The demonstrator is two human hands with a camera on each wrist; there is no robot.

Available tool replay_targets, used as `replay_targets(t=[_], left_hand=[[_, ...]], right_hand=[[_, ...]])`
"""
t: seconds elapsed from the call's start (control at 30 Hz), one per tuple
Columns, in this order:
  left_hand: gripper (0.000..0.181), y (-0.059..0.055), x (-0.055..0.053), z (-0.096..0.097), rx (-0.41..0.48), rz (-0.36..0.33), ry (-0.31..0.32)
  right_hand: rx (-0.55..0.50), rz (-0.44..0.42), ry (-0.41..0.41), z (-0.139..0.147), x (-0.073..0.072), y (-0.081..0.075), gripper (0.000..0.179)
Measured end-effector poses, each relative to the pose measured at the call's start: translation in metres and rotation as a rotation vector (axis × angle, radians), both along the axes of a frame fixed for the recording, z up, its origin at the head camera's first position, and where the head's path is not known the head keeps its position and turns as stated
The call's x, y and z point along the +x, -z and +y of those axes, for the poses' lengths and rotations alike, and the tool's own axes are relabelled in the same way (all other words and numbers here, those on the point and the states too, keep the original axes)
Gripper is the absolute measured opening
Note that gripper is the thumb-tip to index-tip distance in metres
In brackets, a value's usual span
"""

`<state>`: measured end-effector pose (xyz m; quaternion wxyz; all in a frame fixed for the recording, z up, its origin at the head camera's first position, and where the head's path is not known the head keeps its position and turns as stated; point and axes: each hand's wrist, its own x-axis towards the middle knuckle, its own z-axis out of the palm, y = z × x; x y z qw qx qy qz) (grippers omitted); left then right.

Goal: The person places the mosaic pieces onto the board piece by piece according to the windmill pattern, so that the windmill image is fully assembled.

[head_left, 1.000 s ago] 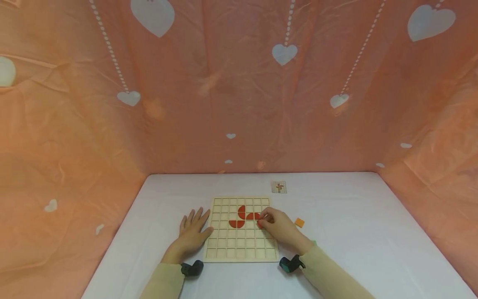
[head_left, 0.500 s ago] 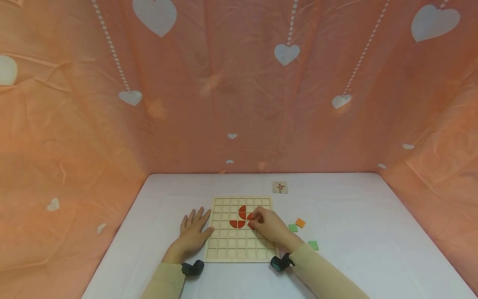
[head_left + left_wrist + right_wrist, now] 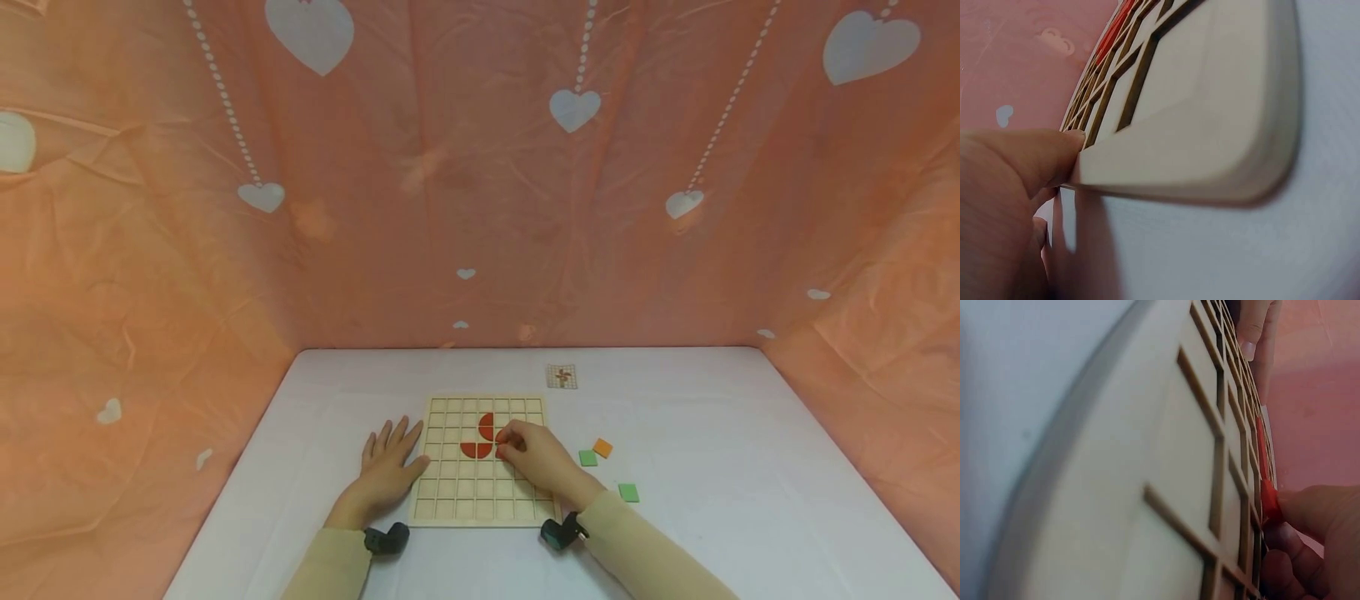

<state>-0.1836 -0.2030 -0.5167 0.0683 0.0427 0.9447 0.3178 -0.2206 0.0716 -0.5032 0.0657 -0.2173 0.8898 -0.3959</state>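
A pale wooden grid board (image 3: 465,510) lies on the white table, with red quarter-circle tiles (image 3: 476,451) set in its middle cells. My right hand (image 3: 546,460) is over the board's right half and pinches a red tile (image 3: 1270,501) between thumb and fingers, down at the grid. It partly covers another red piece beside the fingertips. At the board's left side my left hand (image 3: 387,468) lies with fingers spread. Its thumb (image 3: 1054,153) touches the board's edge in the left wrist view.
Right of the board lie an orange square tile (image 3: 602,448) and two green square tiles (image 3: 628,492). A small pattern card (image 3: 562,377) sits behind the board's right corner. An orange cloth (image 3: 510,208) with hearts walls off the table's back and sides.
My right hand has moved left across the board with the red tile, toward the middle cells. The green tiles have come out from behind the arm. My left hand stays put.
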Motion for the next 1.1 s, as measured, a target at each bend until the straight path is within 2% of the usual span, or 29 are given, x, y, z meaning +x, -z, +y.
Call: replay_targets(t=[0.67, 1.1], left_hand=[[0.063, 0.0016, 0.0000, -0.0011, 0.003, 0.003, 0.003], [0.064, -0.0003, 0.0005, -0.0011, 0.020, -0.014, -0.003]], right_hand=[[0.031, 0.010, 0.009, -0.0036, 0.0022, -0.0038, 0.004], [0.032, 0.079, -0.024, -0.0051, 0.0052, -0.0030, 0.004]])
